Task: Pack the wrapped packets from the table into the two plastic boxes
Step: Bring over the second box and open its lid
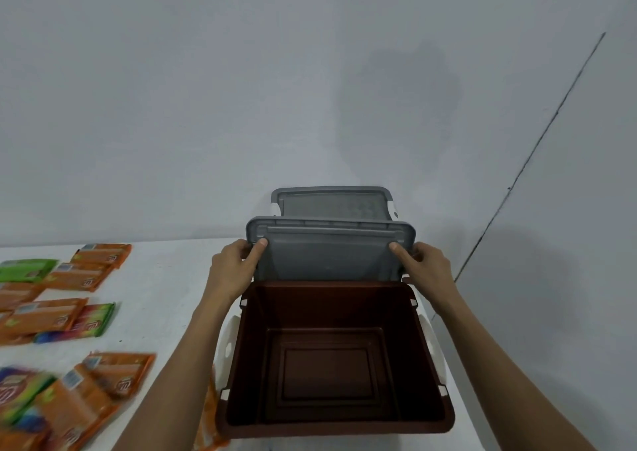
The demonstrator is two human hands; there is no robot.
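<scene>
A brown plastic box (431, 412) stands open and empty near the table's front, between my forearms. Both hands hold its grey lid (327, 254) tilted up just behind it: my left hand (234, 268) grips the lid's left edge with the thumb on top, and my right hand (425, 266) grips the right edge the same way. A second box with a grey lid (331, 202) stands behind, against the wall, mostly hidden. Several orange wrapped packets (86, 275) lie on the table at the left, with a green one (26, 269) and multicoloured ones (93, 321) among them.
The white table (165, 299) ends just right of the brown box. A grey wall rises close behind. More orange packets (117, 375) lie in a blurred heap at the front left, and one (206, 426) pokes out beside the box's left wall.
</scene>
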